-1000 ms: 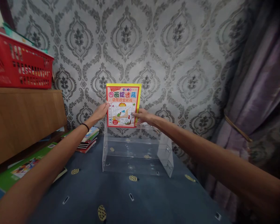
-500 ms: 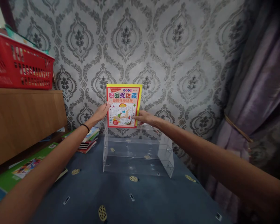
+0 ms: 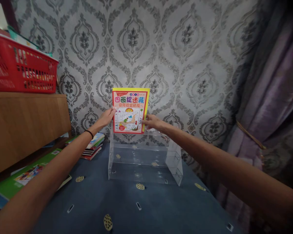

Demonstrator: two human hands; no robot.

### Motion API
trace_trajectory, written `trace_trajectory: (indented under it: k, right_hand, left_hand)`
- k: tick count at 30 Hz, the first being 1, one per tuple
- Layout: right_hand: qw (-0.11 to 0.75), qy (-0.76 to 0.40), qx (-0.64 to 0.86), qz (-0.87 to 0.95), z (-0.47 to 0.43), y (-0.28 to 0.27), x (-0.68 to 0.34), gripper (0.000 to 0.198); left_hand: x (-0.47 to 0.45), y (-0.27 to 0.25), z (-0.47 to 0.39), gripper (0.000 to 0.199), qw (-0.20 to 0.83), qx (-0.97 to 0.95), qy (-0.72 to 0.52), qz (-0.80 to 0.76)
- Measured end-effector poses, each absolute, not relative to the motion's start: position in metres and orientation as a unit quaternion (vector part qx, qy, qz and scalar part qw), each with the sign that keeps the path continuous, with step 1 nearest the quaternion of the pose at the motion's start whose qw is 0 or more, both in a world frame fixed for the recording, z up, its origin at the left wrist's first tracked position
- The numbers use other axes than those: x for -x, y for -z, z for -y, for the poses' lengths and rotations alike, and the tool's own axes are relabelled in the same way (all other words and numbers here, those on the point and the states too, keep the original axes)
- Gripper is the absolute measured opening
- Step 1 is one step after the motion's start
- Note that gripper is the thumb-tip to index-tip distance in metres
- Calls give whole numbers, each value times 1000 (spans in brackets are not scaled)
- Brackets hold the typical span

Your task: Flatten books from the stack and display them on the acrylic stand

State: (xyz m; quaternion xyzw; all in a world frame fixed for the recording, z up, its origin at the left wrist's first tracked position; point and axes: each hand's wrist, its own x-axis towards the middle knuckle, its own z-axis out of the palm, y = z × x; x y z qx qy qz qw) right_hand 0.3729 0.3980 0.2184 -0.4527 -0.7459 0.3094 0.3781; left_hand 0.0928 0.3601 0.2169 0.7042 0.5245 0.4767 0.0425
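A picture book (image 3: 129, 113) with a red and pink cover and large coloured Chinese characters stands upright at the top tier of a clear acrylic stepped rack (image 3: 136, 156). Behind it, a yellow cover or second book (image 3: 145, 100) shows along the top and right. My left hand (image 3: 107, 117) is closed on the left edge of the picture book, thumb on the front. At the right edge, my right hand (image 3: 153, 122) has its fingertips against the book, closed around that side; some fingers are hidden. The rack's lower tiers hold nothing I can see.
A stack of books (image 3: 94, 148) lies left of the rack, with a green book (image 3: 26, 175) nearer me. A red plastic basket (image 3: 26, 68) sits on a wooden cabinet (image 3: 29, 120). Blue patterned cloth (image 3: 122, 208) covers the table. A tied curtain (image 3: 249, 136) hangs at right.
The fingers of my right hand have drawn back slightly from the front cover toward the book's right edge. My left hand keeps its place, and the view has shifted a little.
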Motion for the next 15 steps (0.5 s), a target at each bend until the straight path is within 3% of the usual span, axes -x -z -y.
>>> trace_trajectory:
  k: [15]
  right_hand:
    - [471, -237, 458, 716, -398, -217, -395, 30]
  left_hand:
    - [-93, -213, -354, 35, 31, -699, -497, -513]
